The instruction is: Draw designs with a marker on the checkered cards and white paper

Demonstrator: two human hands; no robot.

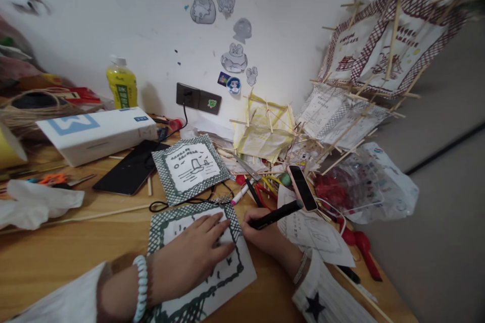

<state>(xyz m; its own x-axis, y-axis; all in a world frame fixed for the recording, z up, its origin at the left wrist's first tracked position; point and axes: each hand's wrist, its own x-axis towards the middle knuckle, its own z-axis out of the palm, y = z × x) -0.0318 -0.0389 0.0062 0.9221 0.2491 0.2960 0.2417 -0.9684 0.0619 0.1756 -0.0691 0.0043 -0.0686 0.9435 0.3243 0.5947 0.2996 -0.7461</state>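
Observation:
My left hand (pixel 193 252) lies flat, fingers spread, on a white sheet of paper (pixel 237 287) with a dark green wavy border and lattice edging. Part of the drawing is hidden under that hand. My right hand (pixel 265 234) grips a black marker pen (pixel 276 215), its tip end down at the sheet's right edge, where lattice lines show. Just beyond lies a second drawing (pixel 193 166), with a finished-looking green lattice frame around boats, birds and brush-like writing. A black cord (pixel 159 207) runs between the two sheets.
Behind the drawings are a white box (pixel 98 131), a black tablet (pixel 131 166) and a yellow-labelled bottle (pixel 122 83). Right of them lie a phone (pixel 302 187), a sketch sheet (pixel 316 232), scissors (pixel 246 166) and a plastic bag (pixel 379 181). Stick-framed paper lanterns (pixel 379 55) stand at the wall.

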